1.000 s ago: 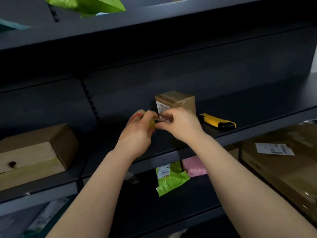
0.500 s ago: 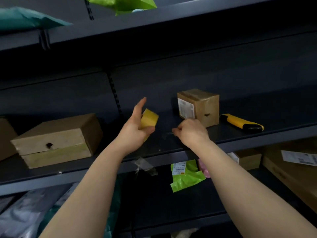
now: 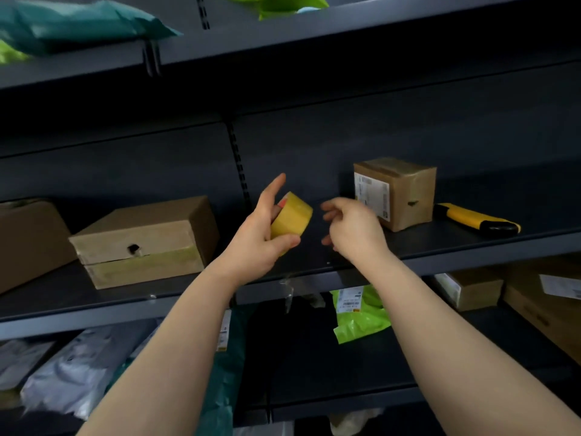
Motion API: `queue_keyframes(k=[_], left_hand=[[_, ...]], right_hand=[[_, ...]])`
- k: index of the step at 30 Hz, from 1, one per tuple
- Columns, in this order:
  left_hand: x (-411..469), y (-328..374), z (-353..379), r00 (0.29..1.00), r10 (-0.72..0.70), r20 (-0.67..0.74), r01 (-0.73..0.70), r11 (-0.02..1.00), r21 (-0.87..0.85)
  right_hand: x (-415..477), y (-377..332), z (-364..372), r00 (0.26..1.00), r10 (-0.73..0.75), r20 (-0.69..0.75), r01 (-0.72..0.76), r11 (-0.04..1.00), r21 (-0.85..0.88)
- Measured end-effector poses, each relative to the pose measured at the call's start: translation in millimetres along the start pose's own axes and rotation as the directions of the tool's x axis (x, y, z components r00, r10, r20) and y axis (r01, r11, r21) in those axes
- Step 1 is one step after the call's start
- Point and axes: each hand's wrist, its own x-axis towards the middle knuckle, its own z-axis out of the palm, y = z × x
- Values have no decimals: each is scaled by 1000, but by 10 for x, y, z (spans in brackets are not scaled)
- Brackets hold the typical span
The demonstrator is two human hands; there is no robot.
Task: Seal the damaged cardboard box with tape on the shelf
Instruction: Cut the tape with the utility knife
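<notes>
Tape roll (image 3: 292, 215) in hand; two holed boxes on the middle shelf (image 3: 94, 309).
Left of centre we note a flat cardboard box (image 3: 141, 240), its long axis across the frame and a hole in its front face, apart from the left hand (image 3: 257, 237), which grips the yellow roll with the index finger straight. The right hand (image 3: 352, 231) hangs beside it, fingers loose, holding nothing we can see. Just behind it stands a small labelled box (image 3: 405, 190), torn on its right face, with a utility knife (image 3: 474, 218) further right. We cannot tell which box is meant; nothing blocks either.
</notes>
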Motion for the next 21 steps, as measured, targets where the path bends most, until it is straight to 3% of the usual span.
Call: queue_keyframes(k=[2,6,10,13,15,17,19,21], left_hand=[[-69,-27,-112,1000,4,14,-4,1000,12],[-176,-64,-298,1000,20,15,-19,1000,-23],[-230,-85,-343,997,38,72,-36,999,-32],[-266,-84,-345,990,52,128,-47,998,-45],[-298,-79,-358,986,65,155,-58,997,-52],[-322,-77,-368,981,76,177,-68,996,-51],[-327,-79,-378,977,79,198,-71,996,-46],[-309,-78,-387,976,76,205,-70,997,-36]], right_hand=[[-68,-103,68,997,61,-53,-46,966,256],[-191,-127,98,921,62,-385,66,948,312],[-347,-111,145,897,319,-307,-91,811,577],[-517,-16,177,825,518,-227,-244,688,684],[-649,105,199,780,517,-352,-323,816,480],[-740,163,194,766,312,-561,-382,924,-9],[-711,103,185,786,70,-614,-350,869,-349],[-575,26,202,846,-7,-533,-321,792,-519]])
